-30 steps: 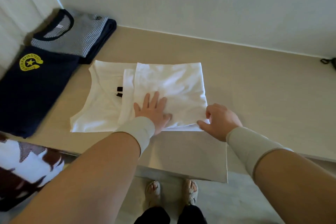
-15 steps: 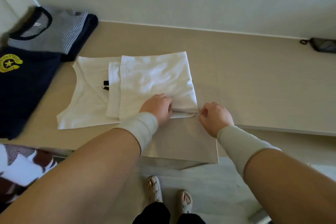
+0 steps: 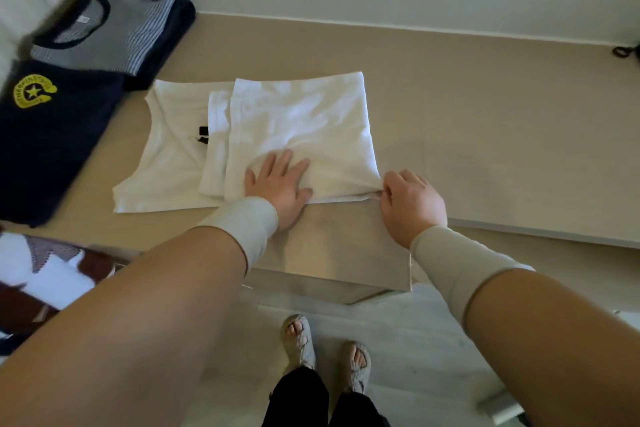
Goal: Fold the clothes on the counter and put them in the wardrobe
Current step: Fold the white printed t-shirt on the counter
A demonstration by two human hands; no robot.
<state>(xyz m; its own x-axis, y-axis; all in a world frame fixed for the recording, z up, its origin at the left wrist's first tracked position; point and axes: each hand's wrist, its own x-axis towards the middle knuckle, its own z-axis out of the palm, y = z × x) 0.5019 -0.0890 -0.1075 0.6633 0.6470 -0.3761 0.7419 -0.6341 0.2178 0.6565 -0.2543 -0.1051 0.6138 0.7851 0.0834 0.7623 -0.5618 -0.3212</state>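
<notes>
A white T-shirt (image 3: 298, 121) lies partly folded on the beige counter (image 3: 485, 121), its right half doubled over toward the neck at the left. My left hand (image 3: 280, 184) presses flat on the folded layer near its front edge, fingers spread. My right hand (image 3: 410, 203) pinches the shirt's front right corner at the counter's edge.
A folded navy shirt with a yellow star badge (image 3: 48, 135) and a folded grey striped shirt (image 3: 114, 35) lie at the counter's left end. A brown and white cloth (image 3: 45, 274) sits below at the left. A dark object (image 3: 628, 50) lies at the far right by the wall.
My left hand has uncurled from a fist at the shirt's front edge and now lies flat on the cloth. My right hand keeps its pinch on the corner.
</notes>
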